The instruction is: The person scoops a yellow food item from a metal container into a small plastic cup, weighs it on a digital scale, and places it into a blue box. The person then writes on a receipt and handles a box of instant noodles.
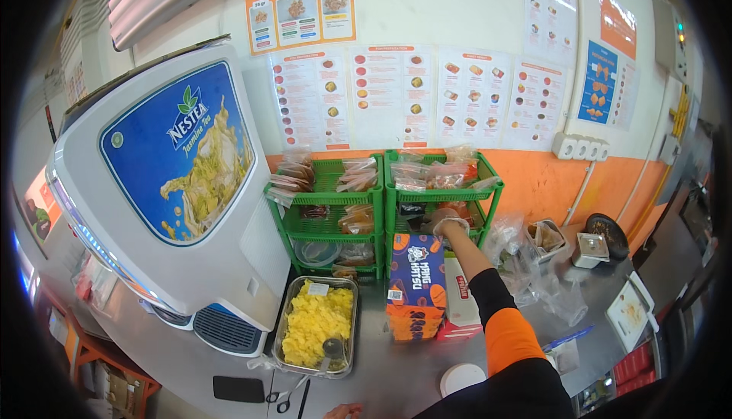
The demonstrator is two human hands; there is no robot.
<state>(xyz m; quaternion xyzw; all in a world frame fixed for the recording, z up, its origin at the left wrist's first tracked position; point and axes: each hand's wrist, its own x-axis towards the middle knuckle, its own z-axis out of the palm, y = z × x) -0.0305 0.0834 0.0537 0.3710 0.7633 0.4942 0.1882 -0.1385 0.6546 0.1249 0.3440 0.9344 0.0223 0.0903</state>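
My right hand point(449, 221), in a clear plastic glove, reaches into the middle tier of the right green plastic rack point(394, 195), among small bags; its fingers are largely hidden, and what they touch cannot be told. Only a few fingers of my left hand point(344, 411) show at the bottom edge, near the table's front. A blue and orange printed box point(416, 287) stands below my right wrist, beside a white and red box point(460, 293). Left of them lies a metal tray point(355, 327) of yellow food point(317, 322) with a scoop point(333, 350) in it.
A drink dispenser point(171, 190) stands left, the left green rack point(326, 236) behind the tray. Scissors point(283, 399) and a black phone point(238, 389) lie in front. A round white lid or container point(462, 378), plastic bags point(555, 296), metal containers point(591, 249) and a cutting board point(627, 313) are right.
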